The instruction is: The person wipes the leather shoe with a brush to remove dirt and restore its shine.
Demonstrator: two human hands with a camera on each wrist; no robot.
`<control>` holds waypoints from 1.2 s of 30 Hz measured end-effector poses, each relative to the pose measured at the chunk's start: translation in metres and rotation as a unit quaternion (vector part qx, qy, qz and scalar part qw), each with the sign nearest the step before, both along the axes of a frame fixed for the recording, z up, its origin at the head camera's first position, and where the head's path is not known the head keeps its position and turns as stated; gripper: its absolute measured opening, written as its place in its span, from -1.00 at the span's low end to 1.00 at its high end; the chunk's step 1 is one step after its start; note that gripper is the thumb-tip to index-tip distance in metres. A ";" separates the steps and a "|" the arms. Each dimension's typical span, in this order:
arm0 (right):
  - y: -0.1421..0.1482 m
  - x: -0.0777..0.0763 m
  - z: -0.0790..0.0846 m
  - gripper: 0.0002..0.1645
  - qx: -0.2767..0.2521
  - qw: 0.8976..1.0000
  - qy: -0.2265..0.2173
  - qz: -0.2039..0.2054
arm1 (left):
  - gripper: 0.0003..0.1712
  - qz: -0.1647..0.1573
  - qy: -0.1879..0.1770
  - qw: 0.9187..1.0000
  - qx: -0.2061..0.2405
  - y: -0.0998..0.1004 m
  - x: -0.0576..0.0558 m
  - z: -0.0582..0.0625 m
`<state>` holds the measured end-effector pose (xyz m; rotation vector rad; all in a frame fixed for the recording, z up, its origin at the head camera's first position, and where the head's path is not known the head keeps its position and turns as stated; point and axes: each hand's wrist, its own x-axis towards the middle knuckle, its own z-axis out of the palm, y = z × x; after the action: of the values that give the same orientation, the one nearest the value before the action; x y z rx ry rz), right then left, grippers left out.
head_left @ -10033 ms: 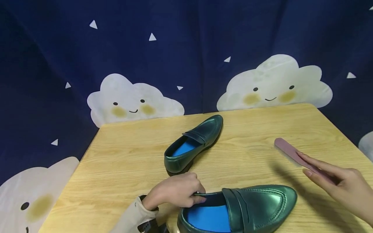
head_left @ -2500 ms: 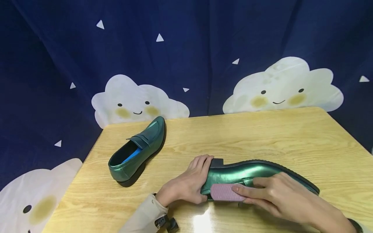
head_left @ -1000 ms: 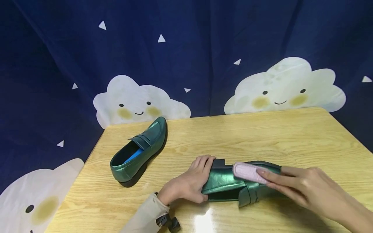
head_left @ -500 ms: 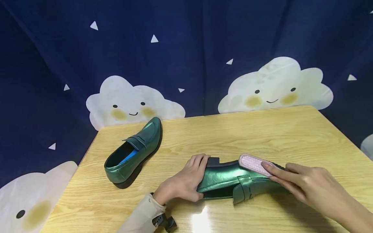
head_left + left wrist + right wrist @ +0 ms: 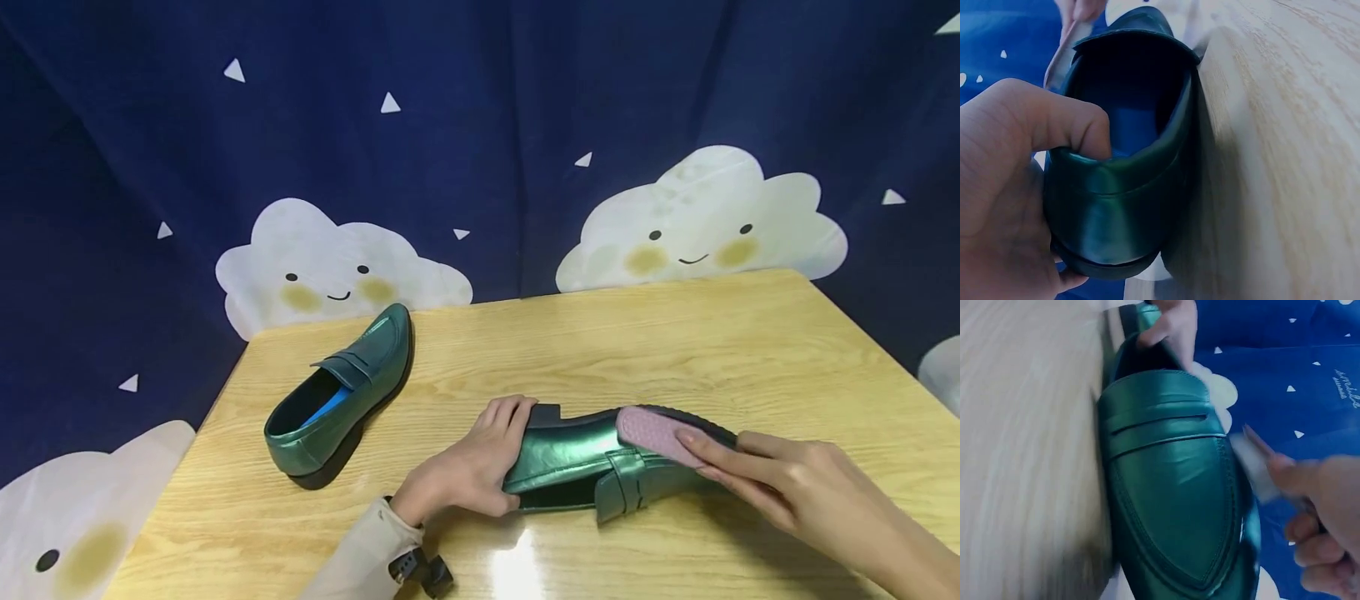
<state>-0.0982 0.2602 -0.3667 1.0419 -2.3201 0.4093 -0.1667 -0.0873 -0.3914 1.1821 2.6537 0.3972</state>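
Left hand [image 5: 474,467] grips heel end of green loafer [image 5: 558,454], thumb hooked over the collar into the opening, fingers wrapped round to the sole side. Loafer lies on its side on wood table [image 5: 637,350], opening toward the person, toe to the right. Left forearm in pale sleeve [image 5: 367,546] angles in from below. Right hand [image 5: 795,487] comes from lower right, pinching pink brush [image 5: 652,433] between thumb and fingers, over the loafer's upturned side; brush contact too blurred to tell. Second loafer [image 5: 363,400] stands upright, farther left.
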 end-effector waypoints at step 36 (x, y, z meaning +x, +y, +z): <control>0.031 -0.015 -0.014 -0.50 -0.034 0.997 -0.042 0.057 | -0.08 0.084 -0.097 0.984 0.122 0.006 -0.020 0.003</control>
<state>-0.1127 0.2912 -0.3805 1.1468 -2.3089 0.5841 -0.1865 -0.0810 -0.3889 0.9254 2.5941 0.8434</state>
